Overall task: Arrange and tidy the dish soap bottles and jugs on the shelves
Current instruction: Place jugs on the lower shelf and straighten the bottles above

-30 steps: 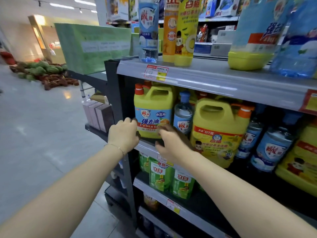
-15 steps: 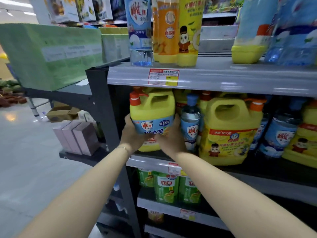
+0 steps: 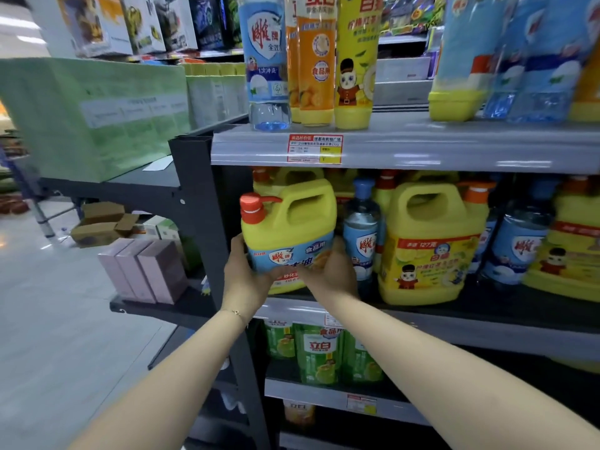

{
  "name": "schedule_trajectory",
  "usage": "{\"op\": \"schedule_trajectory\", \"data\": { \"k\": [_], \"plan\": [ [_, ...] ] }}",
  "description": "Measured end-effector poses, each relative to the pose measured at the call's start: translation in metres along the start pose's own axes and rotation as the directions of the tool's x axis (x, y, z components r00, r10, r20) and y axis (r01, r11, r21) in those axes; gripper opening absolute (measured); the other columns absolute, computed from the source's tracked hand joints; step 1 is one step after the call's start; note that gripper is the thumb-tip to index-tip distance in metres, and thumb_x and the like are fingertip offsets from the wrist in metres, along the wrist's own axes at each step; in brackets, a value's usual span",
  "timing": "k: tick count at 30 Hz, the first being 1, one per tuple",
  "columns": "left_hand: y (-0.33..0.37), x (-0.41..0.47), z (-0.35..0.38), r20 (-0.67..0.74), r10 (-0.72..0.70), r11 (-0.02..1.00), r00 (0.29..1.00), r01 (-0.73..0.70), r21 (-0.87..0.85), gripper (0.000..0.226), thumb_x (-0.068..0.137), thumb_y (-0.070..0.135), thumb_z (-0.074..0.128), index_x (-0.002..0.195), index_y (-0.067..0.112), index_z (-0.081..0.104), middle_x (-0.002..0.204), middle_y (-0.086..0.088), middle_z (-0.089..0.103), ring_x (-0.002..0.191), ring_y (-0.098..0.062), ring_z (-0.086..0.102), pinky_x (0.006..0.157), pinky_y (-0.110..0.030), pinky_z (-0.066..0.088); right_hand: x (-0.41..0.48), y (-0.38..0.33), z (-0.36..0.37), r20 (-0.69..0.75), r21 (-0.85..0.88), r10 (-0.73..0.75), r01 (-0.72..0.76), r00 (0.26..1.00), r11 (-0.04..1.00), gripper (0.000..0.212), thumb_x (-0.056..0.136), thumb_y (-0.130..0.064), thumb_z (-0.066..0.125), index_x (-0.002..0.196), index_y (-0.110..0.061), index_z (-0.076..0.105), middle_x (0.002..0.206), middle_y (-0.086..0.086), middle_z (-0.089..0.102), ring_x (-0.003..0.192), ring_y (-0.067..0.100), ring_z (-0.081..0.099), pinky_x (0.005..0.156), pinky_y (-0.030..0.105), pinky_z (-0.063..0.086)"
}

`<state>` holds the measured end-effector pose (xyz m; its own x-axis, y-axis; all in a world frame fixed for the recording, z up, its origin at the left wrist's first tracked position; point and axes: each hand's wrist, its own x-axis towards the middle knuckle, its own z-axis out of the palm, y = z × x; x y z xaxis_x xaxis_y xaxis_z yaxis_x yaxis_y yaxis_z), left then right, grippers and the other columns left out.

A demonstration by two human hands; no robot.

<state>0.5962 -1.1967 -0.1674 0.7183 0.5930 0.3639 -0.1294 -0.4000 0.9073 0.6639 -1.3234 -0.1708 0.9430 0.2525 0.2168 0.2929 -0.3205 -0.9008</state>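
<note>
A yellow dish soap jug (image 3: 289,222) with a red pump cap and blue label stands at the left end of the middle shelf (image 3: 454,323). My left hand (image 3: 248,277) grips its lower left side and my right hand (image 3: 328,274) grips its lower right side. Right of it stand a slim blue-capped bottle (image 3: 362,228) and a second yellow jug (image 3: 428,241) with an orange cap. More yellow jugs fill the row behind. Tall blue, orange and yellow bottles (image 3: 319,60) stand on the top shelf (image 3: 422,144).
Green soap bottles (image 3: 319,352) line the lower shelf. The dark shelf post (image 3: 201,222) rises just left of the jug. Further left, a side rack carries pink boxes (image 3: 146,271) and a large green carton (image 3: 97,112). Cardboard boxes (image 3: 100,222) lie on the floor.
Both hands rose from the shelf edge onto the left jug and now grip its sides. The view swung upward and closer to the shelves.
</note>
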Motion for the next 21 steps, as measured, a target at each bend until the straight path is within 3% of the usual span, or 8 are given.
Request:
{"op": "schedule_trajectory", "data": {
  "k": [5,9,11,13,16,18,21],
  "plan": [
    [0.017,-0.007,-0.021,0.019,0.11,0.993,0.994,-0.111,0.04,0.069,0.057,0.012,0.09,0.109,0.018,0.045,0.097,0.011,0.065,0.087,0.003,0.064,0.063,-0.01,0.051,-0.005,-0.003,-0.028,0.005,0.056,-0.084,0.084,0.996,0.995,0.069,0.055,-0.047,0.087,0.109,-0.031,0.048,0.101,-0.018,0.063,0.095,0.008,0.062,0.08,0.035,0.056],
    [0.032,-0.015,-0.024,0.126,0.211,0.972,0.969,-0.222,0.075,0.063,0.058,0.01,0.09,0.101,0.026,0.047,0.094,0.012,0.066,0.084,0.007,0.064,0.063,-0.01,0.051,-0.003,-0.008,-0.058,0.179,0.035,-0.103,0.098,0.978,0.995,0.087,0.036,-0.064,0.086,0.112,-0.038,0.052,0.107,-0.02,0.067,0.101,0.004,0.063,0.085,0.033,0.056],
    [0.038,-0.018,-0.021,0.183,0.25,0.96,0.951,-0.269,0.084,0.063,0.058,0.013,0.09,0.103,0.022,0.047,0.094,0.009,0.067,0.086,0.002,0.065,0.063,-0.012,0.052,-0.005,-0.006,-0.075,0.259,0.054,-0.128,0.118,0.957,0.992,0.078,0.048,-0.055,0.087,0.116,-0.035,0.056,0.108,-0.018,0.068,0.099,0.003,0.065,0.083,0.03,0.057],
    [0.047,-0.022,-0.013,0.241,0.272,0.95,0.932,-0.3,0.09,0.065,0.055,0.021,0.091,0.104,0.02,0.047,0.095,0.008,0.067,0.086,-0.001,0.066,0.064,-0.013,0.052,-0.014,-0.005,-0.095,0.306,0.087,-0.183,0.164,0.934,0.983,0.05,0.067,-0.027,0.085,0.11,-0.031,0.06,0.103,-0.019,0.068,0.095,-0.002,0.066,0.076,0.02,0.056],
    [0.062,-0.028,0.01,0.319,0.311,0.932,0.896,-0.353,0.084,0.072,0.05,0.044,0.085,0.107,0.018,0.049,0.097,0.01,0.065,0.09,-0.004,0.064,0.069,-0.015,0.052,-0.021,0.008,-0.128,0.262,0.094,-0.212,0.194,0.941,0.976,0.039,0.072,-0.016,0.082,0.106,-0.025,0.065,0.101,-0.017,0.069,0.093,-0.001,0.067,0.073,0.02,0.056],
    [0.072,-0.033,0.031,0.356,0.336,0.922,0.872,-0.382,0.066,0.075,0.05,0.051,0.081,0.108,0.017,0.049,0.098,0.011,0.064,0.092,-0.004,0.062,0.071,-0.02,0.053,-0.025,0.02,-0.152,0.184,0.068,-0.204,0.195,0.961,0.978,0.05,0.067,-0.025,0.085,0.112,-0.018,0.063,0.106,-0.01,0.071,0.095,0.004,0.068,0.076,0.028,0.059],
    [0.089,-0.045,0.071,0.398,0.345,0.921,0.85,-0.388,0.028,0.073,0.049,0.045,0.083,0.106,0.014,0.049,0.095,0.015,0.062,0.088,0.005,0.061,0.066,-0.013,0.051,-0.032,0.036,-0.195,0.086,0.006,-0.182,0.182,0.98,0.983,0.073,0.056,-0.047,0.085,0.117,-0.016,0.058,0.105,-0.011,0.07,0.094,0.003,0.068,0.075,0.032,0.06]
  ]
}}
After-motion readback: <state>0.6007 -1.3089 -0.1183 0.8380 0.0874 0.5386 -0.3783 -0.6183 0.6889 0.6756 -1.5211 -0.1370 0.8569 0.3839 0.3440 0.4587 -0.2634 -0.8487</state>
